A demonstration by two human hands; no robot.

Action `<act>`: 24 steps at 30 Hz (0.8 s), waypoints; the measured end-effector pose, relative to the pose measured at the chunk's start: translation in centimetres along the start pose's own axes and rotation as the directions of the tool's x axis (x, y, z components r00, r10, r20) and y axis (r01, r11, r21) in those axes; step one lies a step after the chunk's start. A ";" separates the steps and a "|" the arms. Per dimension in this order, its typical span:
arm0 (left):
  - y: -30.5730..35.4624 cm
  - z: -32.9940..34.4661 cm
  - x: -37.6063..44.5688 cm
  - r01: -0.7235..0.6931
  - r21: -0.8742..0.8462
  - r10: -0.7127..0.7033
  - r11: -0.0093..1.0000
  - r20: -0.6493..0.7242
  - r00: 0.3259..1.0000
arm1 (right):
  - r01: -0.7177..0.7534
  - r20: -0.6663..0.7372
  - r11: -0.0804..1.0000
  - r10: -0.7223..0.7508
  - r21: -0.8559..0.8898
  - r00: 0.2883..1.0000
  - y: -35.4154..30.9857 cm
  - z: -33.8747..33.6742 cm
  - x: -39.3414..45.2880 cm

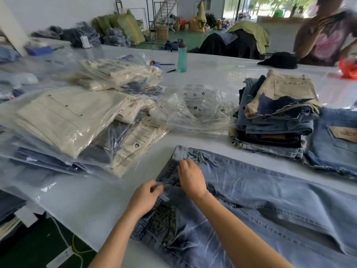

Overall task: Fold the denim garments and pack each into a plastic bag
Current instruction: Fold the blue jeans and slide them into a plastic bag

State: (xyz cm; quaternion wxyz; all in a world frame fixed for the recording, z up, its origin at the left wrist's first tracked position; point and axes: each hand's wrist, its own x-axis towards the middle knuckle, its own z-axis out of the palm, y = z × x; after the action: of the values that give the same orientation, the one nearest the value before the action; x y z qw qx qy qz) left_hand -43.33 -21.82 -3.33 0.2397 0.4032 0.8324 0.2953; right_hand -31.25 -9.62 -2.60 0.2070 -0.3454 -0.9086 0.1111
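Warehouse floor, green sacks and heaped clothing fill the background behind a white desk (222, 60). Light blue jeans (260, 200) lie spread flat, their waistband pointing toward the empty plastic bags (197, 107). Left hand (144, 198) pinches the waistband's near flap; right hand (191, 176) presses loosely curled fingers on the fly, gripping nothing that I can tell. Risk: a crooked waistband would skew every later fold and jam the bag. Right of those bags sits 1 stack of folded denim (270, 128); left of them, bagged garments (63, 120). Behind them stands a teal water bottle (182, 56).

bright daylight from far windows, glare on plastic, blurred, curved edges.
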 end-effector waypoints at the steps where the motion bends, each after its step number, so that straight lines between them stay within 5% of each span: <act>1: -0.3 -0.2 -0.2 0.015 0.039 -0.013 0.999 -0.068 0.998 | 0.008 -0.007 1.000 -0.008 0.029 1.000 -0.4 -0.3 0.0; 5: -0.6 0.7 -1.3 0.228 0.477 -0.141 0.849 -0.211 0.967 | 0.108 0.418 0.994 -0.099 0.003 0.903 -2.1 1.1 -1.7; 7: 1.5 1.7 -1.5 0.152 0.359 -0.018 0.921 -0.349 0.937 | 0.037 0.337 0.998 -0.050 0.046 0.940 -1.4 0.6 -2.9; 9: 3.6 3.1 -1.1 -0.102 0.365 0.277 0.925 -0.467 0.840 | -0.018 0.210 1.000 0.015 0.011 0.978 0.6 -1.0 -4.0; 10: 4.7 4.0 -0.9 -0.241 0.415 0.420 0.877 -0.422 0.803 | -0.068 0.163 0.997 0.071 -0.025 0.984 2.3 -2.2 -4.6; 12: 6.3 6.0 -0.8 -0.426 0.444 0.517 0.788 -0.101 0.850 | -0.209 0.077 0.971 0.218 -0.112 0.973 6.7 -5.3 -6.2; 15: 5.2 9.1 0.0 -0.383 0.548 0.300 0.743 0.239 0.924 | -0.427 0.007 0.865 0.445 -0.261 0.896 14.9 -10.1 -10.9; 20: 2.4 8.9 1.0 -0.279 0.622 0.231 0.732 0.159 0.960 | -0.724 0.161 0.582 0.808 -0.369 0.567 25.7 -15.1 -21.5; 24: 0.0 6.9 2.6 -0.242 0.597 0.158 0.765 0.191 0.969 | -0.723 0.195 0.598 0.800 -0.346 0.568 28.7 -15.0 -24.2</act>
State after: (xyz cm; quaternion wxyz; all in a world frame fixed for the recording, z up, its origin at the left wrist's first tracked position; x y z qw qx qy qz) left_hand -40.36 -17.68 -8.64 0.1155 0.5639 0.8177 0.0050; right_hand 8.60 -3.85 -6.37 -0.0581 -0.7024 -0.6952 0.1413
